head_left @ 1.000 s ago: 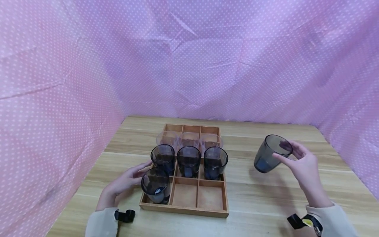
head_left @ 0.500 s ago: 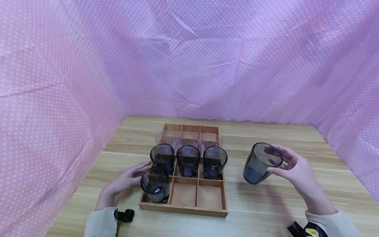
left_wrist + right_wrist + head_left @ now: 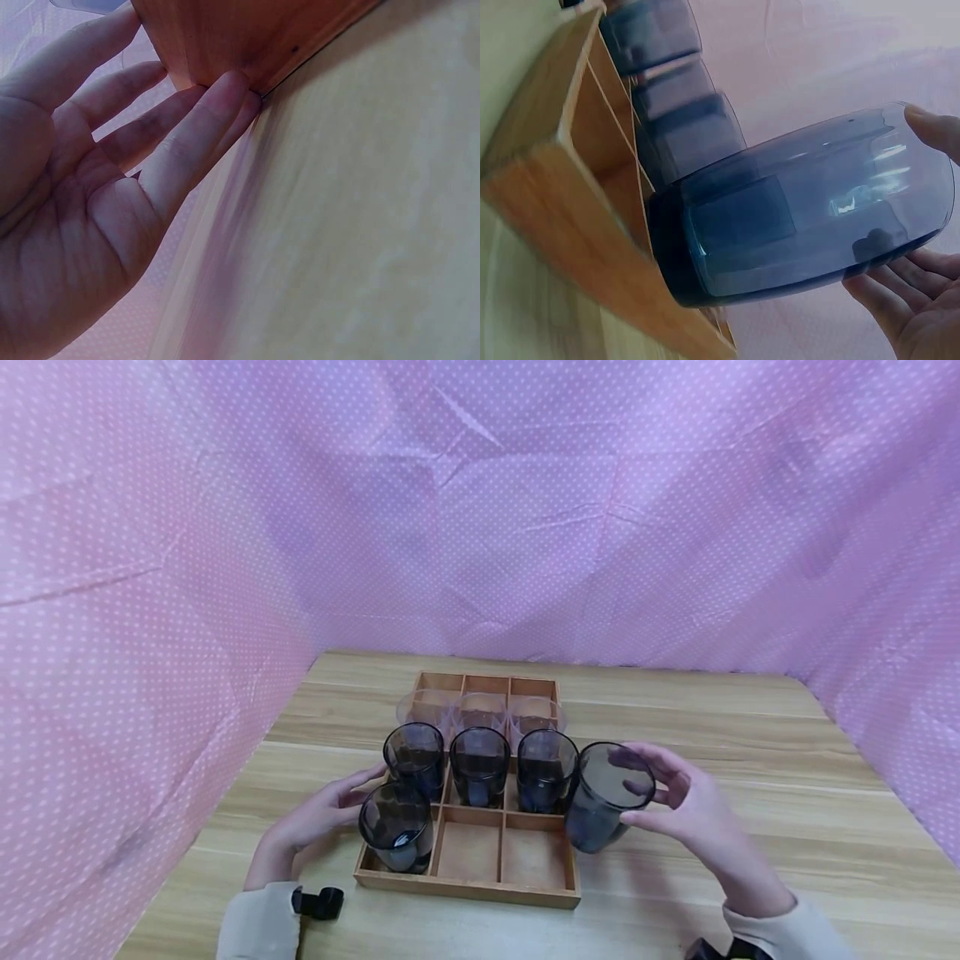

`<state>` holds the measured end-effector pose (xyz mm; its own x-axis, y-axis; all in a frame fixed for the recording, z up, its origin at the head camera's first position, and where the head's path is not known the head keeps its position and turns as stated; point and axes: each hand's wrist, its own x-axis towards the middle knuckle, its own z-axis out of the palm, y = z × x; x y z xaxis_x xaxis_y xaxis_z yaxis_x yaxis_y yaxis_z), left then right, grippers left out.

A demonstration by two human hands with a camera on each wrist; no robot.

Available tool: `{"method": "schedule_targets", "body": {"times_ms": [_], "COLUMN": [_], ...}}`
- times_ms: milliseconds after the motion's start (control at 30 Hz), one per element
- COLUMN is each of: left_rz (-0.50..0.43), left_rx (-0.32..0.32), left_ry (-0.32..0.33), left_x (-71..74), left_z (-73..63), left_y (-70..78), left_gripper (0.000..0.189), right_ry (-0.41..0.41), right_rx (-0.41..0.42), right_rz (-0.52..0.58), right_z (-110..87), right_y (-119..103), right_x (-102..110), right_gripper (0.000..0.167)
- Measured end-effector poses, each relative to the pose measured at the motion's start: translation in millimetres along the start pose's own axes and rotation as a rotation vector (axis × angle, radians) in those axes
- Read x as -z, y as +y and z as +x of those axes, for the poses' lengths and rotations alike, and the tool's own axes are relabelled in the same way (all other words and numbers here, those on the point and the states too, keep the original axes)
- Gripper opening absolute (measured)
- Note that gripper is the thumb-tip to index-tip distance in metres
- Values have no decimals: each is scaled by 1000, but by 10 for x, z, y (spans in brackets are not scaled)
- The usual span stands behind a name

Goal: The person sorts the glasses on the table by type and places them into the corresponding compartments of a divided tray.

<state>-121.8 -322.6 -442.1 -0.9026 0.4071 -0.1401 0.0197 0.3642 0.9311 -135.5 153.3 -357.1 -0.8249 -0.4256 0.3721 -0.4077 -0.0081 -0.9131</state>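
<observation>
My right hand (image 3: 693, 810) grips a smoky dark glass (image 3: 600, 818) near its rim, thumb on one side and fingers on the other. The glass tilts, its base close over the right edge of the wooden compartment tray (image 3: 465, 892); in the right wrist view the base of this glass (image 3: 739, 225) overlaps the tray wall. My left hand (image 3: 318, 818) rests its fingertips (image 3: 229, 86) against the tray's left side, fingers fairly straight. Another dark glass (image 3: 396, 839) stands in the front left compartment. The front middle and front right compartments hold nothing.
Behind the front row stand three dark glasses (image 3: 480, 768) side by side, then three clear cups (image 3: 480, 710). The farthest compartments (image 3: 486, 685) are bare. A pink dotted cloth (image 3: 480, 543) encloses the wooden table (image 3: 750, 743) at the back and sides.
My right hand has carried the dark glass leftward and somewhat nearer, from over the right part of the table to the tray's right edge. My left hand has stayed in place.
</observation>
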Motion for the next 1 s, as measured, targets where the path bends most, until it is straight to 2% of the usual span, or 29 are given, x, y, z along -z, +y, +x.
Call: {"method": "schedule_targets", "body": {"times_ms": [100, 367, 600, 767, 1000], "left_rz": [-5, 9, 6, -28, -65], "left_rx": [-3, -68, -41, -52, -41], "left_ry": [-4, -24, -6, -14, -25], "left_x": [2, 19, 12, 15, 20], "left_z": [0, 1, 8, 9, 5], "left_y": [10, -13, -16, -13, -3], "left_gripper": [68, 66, 67, 68, 68], "right_ry": [-18, -41, -69, -80, -109], "right_rx": [-15, -40, -86, -143, -128], "right_rz": [-34, -62, -62, -77, -106], "right_z": [29, 90, 155, 214, 275], "right_y": [-17, -13, 24, 30, 37], "right_x": [-121, -409, -624, -762, -922], "right_gripper": [67, 71, 73, 73, 77]}}
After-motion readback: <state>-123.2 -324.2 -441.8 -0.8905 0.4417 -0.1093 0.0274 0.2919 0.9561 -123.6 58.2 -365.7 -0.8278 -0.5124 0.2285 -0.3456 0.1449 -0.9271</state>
